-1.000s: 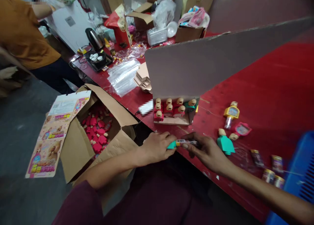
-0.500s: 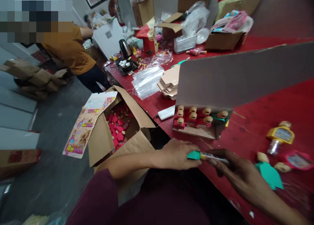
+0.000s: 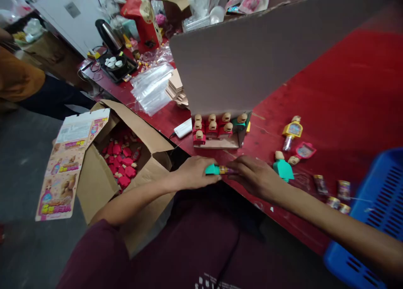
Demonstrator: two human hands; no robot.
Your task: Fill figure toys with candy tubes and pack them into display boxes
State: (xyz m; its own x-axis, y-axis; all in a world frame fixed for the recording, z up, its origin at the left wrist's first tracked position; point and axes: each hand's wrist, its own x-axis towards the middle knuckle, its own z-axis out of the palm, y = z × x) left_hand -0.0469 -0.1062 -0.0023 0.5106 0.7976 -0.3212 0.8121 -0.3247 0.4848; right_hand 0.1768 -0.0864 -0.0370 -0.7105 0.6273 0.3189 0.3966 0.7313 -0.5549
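Observation:
My left hand (image 3: 197,173) is closed around the green end of a small toy (image 3: 213,169), near the table's front edge. The fingers of my right hand (image 3: 250,174) grip the toy's other end, a narrow tube with a yellowish band. Just beyond my hands is a display box (image 3: 217,143) with its tall lid raised; it holds several red toys with tan heads and a green one (image 3: 240,122) at the right. Right of it on the table lie a yellow toy (image 3: 293,130), a pink toy (image 3: 304,150) and another green toy (image 3: 283,169).
An open carton (image 3: 132,110) of red toys stands at the left, a printed card (image 3: 64,167) on its flap. A blue basket (image 3: 385,196) is at the right beside small tubes (image 3: 344,189). Plastic bags (image 3: 153,87), a kettle (image 3: 109,35) and a person's orange sleeve (image 3: 19,77) are farther back.
The view has turned right and down, bringing the blue basket and tubes into sight. My right hand has closed in on the toy's tube, covering more of it. My left hand keeps its hold.

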